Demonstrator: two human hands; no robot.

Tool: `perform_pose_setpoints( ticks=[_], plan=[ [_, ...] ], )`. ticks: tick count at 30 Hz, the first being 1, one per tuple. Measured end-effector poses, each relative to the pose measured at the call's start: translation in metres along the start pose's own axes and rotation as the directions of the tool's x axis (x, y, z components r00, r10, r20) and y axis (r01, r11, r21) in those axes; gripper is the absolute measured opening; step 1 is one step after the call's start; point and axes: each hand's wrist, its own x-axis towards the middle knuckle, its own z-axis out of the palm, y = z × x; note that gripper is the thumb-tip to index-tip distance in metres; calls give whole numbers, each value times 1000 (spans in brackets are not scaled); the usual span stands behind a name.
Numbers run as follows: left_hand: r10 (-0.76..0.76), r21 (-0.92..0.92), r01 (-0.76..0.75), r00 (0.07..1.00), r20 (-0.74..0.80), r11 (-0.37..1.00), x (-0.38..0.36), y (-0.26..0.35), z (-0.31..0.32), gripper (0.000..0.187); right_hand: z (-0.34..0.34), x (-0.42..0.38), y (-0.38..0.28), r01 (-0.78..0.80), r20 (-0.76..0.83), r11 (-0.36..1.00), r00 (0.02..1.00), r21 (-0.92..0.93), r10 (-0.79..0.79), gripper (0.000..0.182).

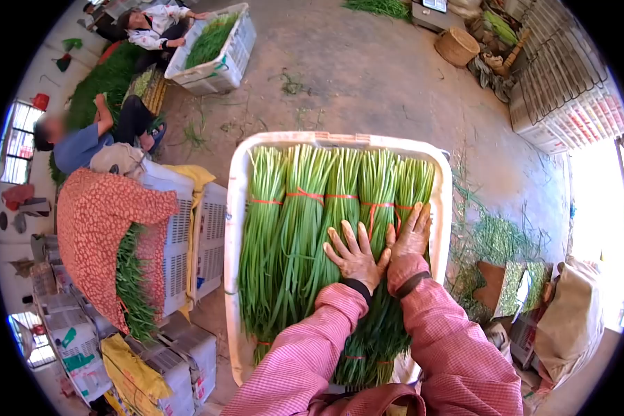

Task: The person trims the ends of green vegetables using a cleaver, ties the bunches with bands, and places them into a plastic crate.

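Both hands, left hand (356,254) and right hand (410,237), press flat, fingers spread, on lengthwise chive bundles (305,229).

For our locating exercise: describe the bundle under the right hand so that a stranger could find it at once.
Start at the white crate in the middle of the floor, filled with green bundles side by side. Go to its right wall: the last bundle there lies under the right hand. Its neighbour lies under the left hand.
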Motion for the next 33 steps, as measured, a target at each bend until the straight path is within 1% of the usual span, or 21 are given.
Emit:
perform_pose_setpoints(
  ticks=[5,9,11,13,14,15,16,17,18,19,21,22,23,24,25,27,29,30,31,32,33],
  plan=[
    [16,4,-16,994,-107,1000,-3,-2,-11,77,-20,11,-15,-108,124,994,987,33,103,81],
    [78,92,-73,995,-60,993,-65,-20,-18,79,-66,0,-23,-19,197,990,980,138,-9,72],
    [163,109,-181,974,155,978,-131,-44,-32,79,-123,-54,-35,228,515,969,844,-94,-149,67],
    [252,160,-407,781,571,899,-203,-73,-52,75,-168,-130,-23,346,772,935,572,79,-277,62],
    [254,119,-506,607,753,854,-239,-94,-51,72,-180,-181,2,349,751,872,455,343,-477,56],
    [219,4,-565,327,919,825,-261,-112,-66,67,-191,-230,20,22,792,862,382,507,-475,42],
    [308,-171,-431,269,913,886,-273,-142,-68,67,-226,-249,32,-220,754,734,355,643,-553,30],
    [393,-333,-270,209,896,903,-286,-171,-69,69,-234,-289,55,-39,502,612,613,790,-610,26],
    [309,-295,-94,243,919,951,-264,-182,-96,77,-241,-311,75,-339,709,670,576,661,-407,28],
    [154,-213,100,417,896,972,-243,-186,-123,84,-246,-331,95,-609,867,641,456,467,-199,29],
    [10,-505,251,889,458,826,-190,-188,-148,83,-220,-379,153,-661,809,668,569,343,147,32],
    [-75,-422,139,983,165,896,-157,-189,-151,82,-239,-366,138,-547,753,807,623,223,214,30],
    [-74,-447,29,994,-84,894,-130,-183,-153,85,-260,-353,122,-430,685,900,676,68,271,28],
    [-30,-344,-25,988,-154,939,-102,-190,-141,91,-225,-394,146,-565,654,787,697,248,294,28],
    [-92,-210,63,987,-129,976,-83,-196,-118,96,-227,-406,137,-584,629,773,704,248,330,28],
    [-235,26,235,954,186,972,-80,-185,-83,100,-240,-427,106,-729,810,658,495,189,316,29],
    [-275,321,182,922,274,930,-124,-175,-22,103,-268,-449,73,-732,848,675,413,92,332,38],
    [-266,338,158,916,301,928,-147,-169,-21,103,-270,-464,64,-723,857,686,404,84,321,40],
    [-268,248,145,765,585,958,-149,-140,-76,102,-270,-485,63,-742,847,667,396,66,356,42],
    [-190,344,34,881,433,938,-168,-161,-29,104,-252,-516,68,-713,801,687,489,138,346,46],
    [-211,328,96,919,335,940,-192,-184,11,112,-257,-593,-7,-816,737,569,443,96,510,46]
  ],
)
